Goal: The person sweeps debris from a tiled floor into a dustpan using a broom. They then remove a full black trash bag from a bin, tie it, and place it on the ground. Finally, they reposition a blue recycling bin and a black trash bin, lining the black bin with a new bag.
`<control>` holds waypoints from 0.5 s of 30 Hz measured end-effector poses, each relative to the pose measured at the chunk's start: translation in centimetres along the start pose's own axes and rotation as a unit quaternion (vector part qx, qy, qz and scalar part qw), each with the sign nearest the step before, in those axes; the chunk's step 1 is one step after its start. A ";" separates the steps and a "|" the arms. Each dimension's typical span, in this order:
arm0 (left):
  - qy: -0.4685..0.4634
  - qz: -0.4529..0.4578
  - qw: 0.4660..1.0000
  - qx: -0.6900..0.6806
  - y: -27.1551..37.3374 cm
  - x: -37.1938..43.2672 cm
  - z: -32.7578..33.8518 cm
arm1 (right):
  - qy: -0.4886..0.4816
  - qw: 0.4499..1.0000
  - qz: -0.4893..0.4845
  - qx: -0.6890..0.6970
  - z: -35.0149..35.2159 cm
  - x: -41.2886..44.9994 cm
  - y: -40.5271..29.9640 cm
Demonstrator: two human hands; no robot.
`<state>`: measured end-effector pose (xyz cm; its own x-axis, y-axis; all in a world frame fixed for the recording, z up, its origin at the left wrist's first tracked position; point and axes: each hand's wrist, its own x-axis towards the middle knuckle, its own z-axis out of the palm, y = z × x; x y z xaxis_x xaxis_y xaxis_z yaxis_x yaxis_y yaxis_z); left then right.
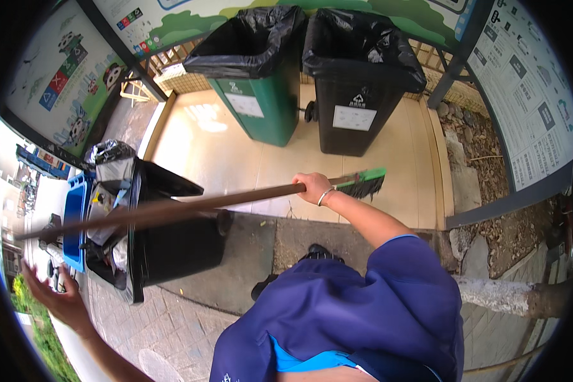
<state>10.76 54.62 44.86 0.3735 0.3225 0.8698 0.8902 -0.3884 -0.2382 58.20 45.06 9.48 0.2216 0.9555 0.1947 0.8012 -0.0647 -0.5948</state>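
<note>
My right hand (313, 187) grips the brown wooden handle of a broom (186, 208) close to its head. The broom's green head (363, 179) with dark, worn bristles lies to the right of that hand, above the tiled platform. Leftward across the view runs the rest of the handle, passing in front of a full black wheeled bin. Near the handle's far end, my left hand (59, 296) is raised with fingers spread and nothing in it. It appears just below the handle and apart from it.
A green wheeled bin (255, 119) and a black wheeled bin (348, 122), both bag-lined, stand on the tiled platform (210, 167). At left is the full black bin (181, 253) beside a blue bin (71, 224). Printed panels surround the platform; a whitewashed trunk (496, 296) is at right.
</note>
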 end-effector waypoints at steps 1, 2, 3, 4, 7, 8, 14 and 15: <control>-0.009 -0.012 0.999 -0.037 1.3 -0.8 1.7 | 0.067 0.996 0.029 0.052 -0.7 1.4 0.7; -0.056 -0.019 0.996 -0.070 5.1 -0.8 2.7 | 0.143 0.988 0.029 0.059 -1.4 2.7 2.2; -0.112 0.001 0.990 -0.088 7.5 -2.1 4.2 | 0.196 0.971 0.081 0.110 -2.6 4.0 3.6; -0.167 0.020 0.980 -0.110 10.0 -3.2 5.7 | 0.238 0.953 0.143 0.122 -4.2 5.4 5.8; -0.351 0.026 0.916 -0.193 17.3 -7.2 8.8 | 0.302 0.907 0.279 0.085 -8.5 8.6 16.1; -0.419 -0.001 0.886 -0.197 18.5 -9.4 9.1 | 0.300 0.904 0.279 0.124 -10.2 10.3 18.6; -0.702 -0.238 0.646 -0.181 19.9 -26.3 5.5 | 0.314 0.833 0.451 0.067 -13.7 15.0 28.3; -0.727 -0.270 0.602 -0.188 20.6 -27.4 5.0 | 0.336 0.798 0.499 0.011 -13.7 13.8 32.5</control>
<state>20.14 42.11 13.95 0.1327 0.7982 -0.5876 0.9643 0.0332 0.2629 94.93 52.23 3.48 0.9981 0.0596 -0.0150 0.0299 -0.6850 -0.7280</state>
